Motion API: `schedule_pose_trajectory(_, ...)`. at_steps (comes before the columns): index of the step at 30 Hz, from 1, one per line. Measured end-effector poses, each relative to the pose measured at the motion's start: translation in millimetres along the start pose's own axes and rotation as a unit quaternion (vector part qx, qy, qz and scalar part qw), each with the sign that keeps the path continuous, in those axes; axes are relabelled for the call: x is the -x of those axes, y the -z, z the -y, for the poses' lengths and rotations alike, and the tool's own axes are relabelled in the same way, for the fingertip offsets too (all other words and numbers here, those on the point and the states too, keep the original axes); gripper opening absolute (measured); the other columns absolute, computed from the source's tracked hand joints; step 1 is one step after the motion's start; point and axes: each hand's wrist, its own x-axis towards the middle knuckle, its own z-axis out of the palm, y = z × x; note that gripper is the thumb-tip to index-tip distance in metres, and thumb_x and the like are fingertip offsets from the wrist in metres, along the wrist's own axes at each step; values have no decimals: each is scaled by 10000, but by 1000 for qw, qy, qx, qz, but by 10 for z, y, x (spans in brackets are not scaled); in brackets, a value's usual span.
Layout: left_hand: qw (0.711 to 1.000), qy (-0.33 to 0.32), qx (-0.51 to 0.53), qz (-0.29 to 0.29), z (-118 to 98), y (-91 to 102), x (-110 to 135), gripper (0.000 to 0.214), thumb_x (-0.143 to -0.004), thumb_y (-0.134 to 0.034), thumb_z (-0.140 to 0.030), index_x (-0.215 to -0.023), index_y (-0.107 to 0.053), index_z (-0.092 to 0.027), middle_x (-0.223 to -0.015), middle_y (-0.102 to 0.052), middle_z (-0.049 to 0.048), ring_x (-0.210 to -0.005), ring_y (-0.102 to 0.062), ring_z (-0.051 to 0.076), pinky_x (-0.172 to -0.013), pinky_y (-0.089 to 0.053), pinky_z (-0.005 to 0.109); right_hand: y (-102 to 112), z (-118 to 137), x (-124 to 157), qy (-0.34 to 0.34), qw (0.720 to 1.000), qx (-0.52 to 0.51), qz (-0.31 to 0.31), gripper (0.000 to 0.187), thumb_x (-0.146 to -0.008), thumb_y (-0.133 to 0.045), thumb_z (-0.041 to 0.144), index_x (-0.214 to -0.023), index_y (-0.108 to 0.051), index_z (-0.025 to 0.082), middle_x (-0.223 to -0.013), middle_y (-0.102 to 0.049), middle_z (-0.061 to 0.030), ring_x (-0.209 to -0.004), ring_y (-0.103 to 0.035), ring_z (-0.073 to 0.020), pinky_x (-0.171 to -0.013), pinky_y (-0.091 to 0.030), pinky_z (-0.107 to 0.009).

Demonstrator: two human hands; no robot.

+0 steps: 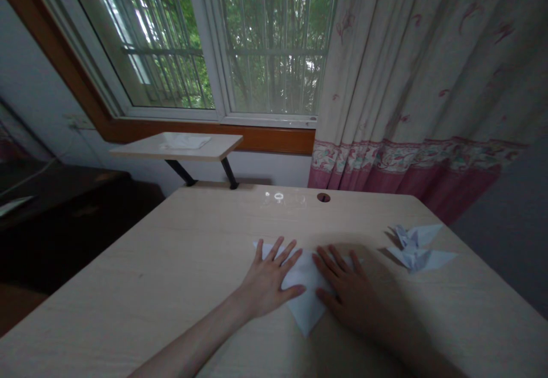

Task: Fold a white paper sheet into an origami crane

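A sheet of white paper [305,304], shaped like a triangle with one corner toward me, lies flat on the light wood desk [188,258]. On its left part rests my left hand [272,281], fingers spread and palm down. My right hand [345,284] lies over the right part, its fingers also stretched out and in shadow. Between the two thumbs the middle of the paper shows; its outer parts are mostly covered by my hands. Neither hand grips anything.
Two folded paper birds [422,258] stand at the desk's right side. A small raised shelf [149,148] at the back left bears white paper [186,141]. A round cable hole [323,197] sits near the back edge. Behind are a barred window and a curtain [385,81].
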Motion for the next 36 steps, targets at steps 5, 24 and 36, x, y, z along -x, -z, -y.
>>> schedule_pose_trajectory(5, 1000, -3, -13, -7, 24, -14, 10, 710, -972, -297, -737, -1565, -266, -347, -1633, -270, 21, -1515, -212, 341, -1192, -101, 677, 14, 1, -7, 5, 1000, 21, 7, 657, -1001, -441, 516, -1576, -239, 270, -1620, -256, -81, -1489, -230, -391, -1129, -197, -744)
schedule_pose_trajectory(24, 991, 51, 6, -120, 87, -54, -37, 558, -1065, -332, -519, -1481, -453, -167, -1560, -413, 123, -1476, -338, 282, -1209, -264, 552, 99, -259, -46, 84, 993, -82, 32, 905, -847, -654, 650, -1569, -251, 283, -1627, -246, -99, -1499, -238, -320, -1226, -104, -577)
schedule_pose_trajectory(36, 967, 7, 84, -241, 78, 55, -2, 392, -1078, -325, -349, -1245, -664, -248, -1348, -655, 45, -1260, -583, 230, -1169, -341, 544, 99, -305, -37, 96, 989, -109, -17, 515, -1019, -468, 509, -1476, -468, 272, -1549, -402, -59, -1445, -369, -264, -1193, -324, -490)
